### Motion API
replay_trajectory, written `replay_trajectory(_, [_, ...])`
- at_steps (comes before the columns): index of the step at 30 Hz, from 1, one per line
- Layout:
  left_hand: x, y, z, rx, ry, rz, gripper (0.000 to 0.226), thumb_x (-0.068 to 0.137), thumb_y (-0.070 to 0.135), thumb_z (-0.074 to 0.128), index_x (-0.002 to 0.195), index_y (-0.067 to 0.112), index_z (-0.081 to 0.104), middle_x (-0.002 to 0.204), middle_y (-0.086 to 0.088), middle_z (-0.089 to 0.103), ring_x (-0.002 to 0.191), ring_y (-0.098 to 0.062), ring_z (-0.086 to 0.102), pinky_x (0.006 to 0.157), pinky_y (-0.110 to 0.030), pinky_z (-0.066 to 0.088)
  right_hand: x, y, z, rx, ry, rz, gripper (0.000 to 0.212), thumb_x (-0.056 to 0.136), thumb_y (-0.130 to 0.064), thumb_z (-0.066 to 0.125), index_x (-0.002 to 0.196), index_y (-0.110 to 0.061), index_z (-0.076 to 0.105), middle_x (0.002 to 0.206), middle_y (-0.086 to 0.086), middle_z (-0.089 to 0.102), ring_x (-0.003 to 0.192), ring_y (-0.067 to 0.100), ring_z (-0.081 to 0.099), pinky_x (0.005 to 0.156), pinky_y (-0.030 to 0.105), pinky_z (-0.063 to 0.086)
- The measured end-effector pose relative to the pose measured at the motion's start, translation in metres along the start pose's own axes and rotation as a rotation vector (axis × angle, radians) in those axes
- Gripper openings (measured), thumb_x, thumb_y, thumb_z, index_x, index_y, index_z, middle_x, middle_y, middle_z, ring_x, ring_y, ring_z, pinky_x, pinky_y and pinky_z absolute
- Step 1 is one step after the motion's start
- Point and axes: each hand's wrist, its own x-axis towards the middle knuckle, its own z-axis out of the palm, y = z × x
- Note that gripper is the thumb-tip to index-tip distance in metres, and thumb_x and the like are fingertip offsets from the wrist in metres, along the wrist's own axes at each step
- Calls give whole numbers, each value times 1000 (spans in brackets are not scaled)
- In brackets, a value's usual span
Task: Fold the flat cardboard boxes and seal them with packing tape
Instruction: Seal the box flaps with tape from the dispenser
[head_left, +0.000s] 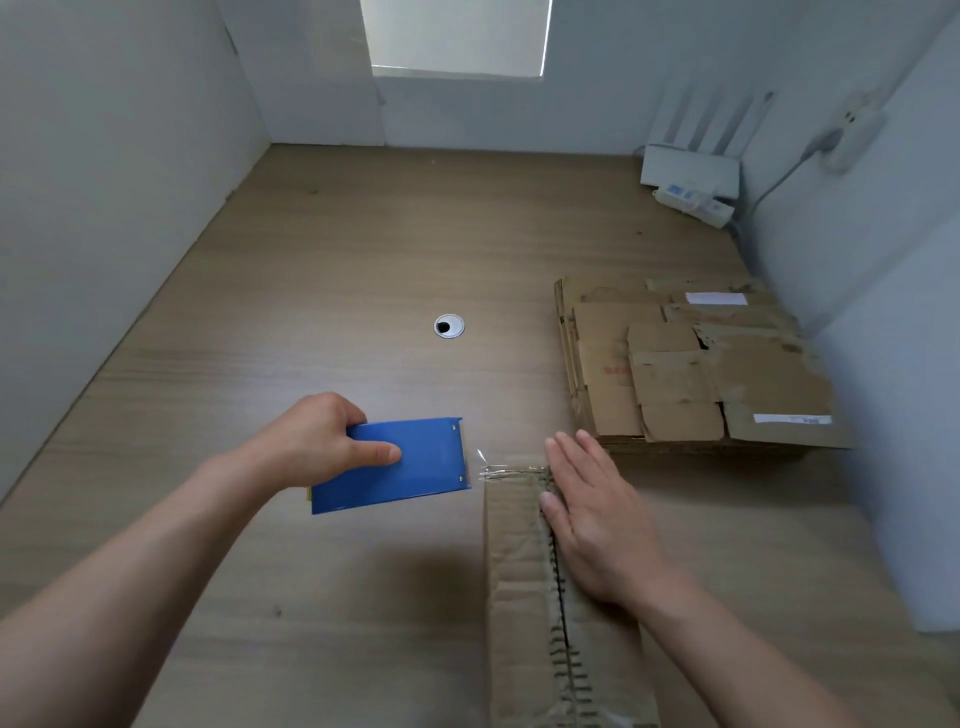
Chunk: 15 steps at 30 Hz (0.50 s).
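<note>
A folded cardboard box (519, 597) stands near the front of the wooden table, its two top flaps meeting along a ragged seam. My right hand (597, 525) lies flat on the right flap with straight fingers, beside the seam. My left hand (322, 441) grips a blue tape dispenser (410, 467) just left of the box's far end, thumb across its top. A strip of clear tape (498, 470) runs from the dispenser's edge onto the box's far edge. A stack of flat cardboard boxes (691, 364) lies at the right.
A round cable grommet (449, 326) sits in the table (311, 260) beyond the dispenser. A white router (691, 169) and a power strip (693, 200) stand in the back right corner. White walls close in on the left, back and right.
</note>
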Motion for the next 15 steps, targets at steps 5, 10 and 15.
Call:
replay_trajectory(5, [0, 22, 11, 197, 100, 3, 50, 80, 58, 71, 62, 13, 57, 59, -1, 53, 56, -18, 50, 52, -28, 34, 0, -1, -1, 0, 10, -17, 79, 91, -59, 6, 159, -20, 19, 167, -6, 12, 154, 12, -3, 123, 26, 0])
replay_trajectory(10, [-2, 11, 26, 538, 255, 4, 47, 80, 64, 61, 66, 19, 55, 64, 5, 56, 62, -16, 55, 53, -28, 40, 1, -1, 1, 12, 50, -32, 77, 93, -56, 12, 157, -15, 28, 165, -1, 22, 154, 17, 4, 123, 26, 2])
replay_trajectory(15, [-15, -40, 81, 383, 401, -4, 35, 92, 53, 55, 84, 20, 63, 79, -1, 67, 76, -27, 62, 63, -34, 50, 0, -3, -1, 14, 42, -39, 79, 91, -56, 9, 158, -16, 25, 166, -1, 20, 154, 16, 1, 119, 21, -5])
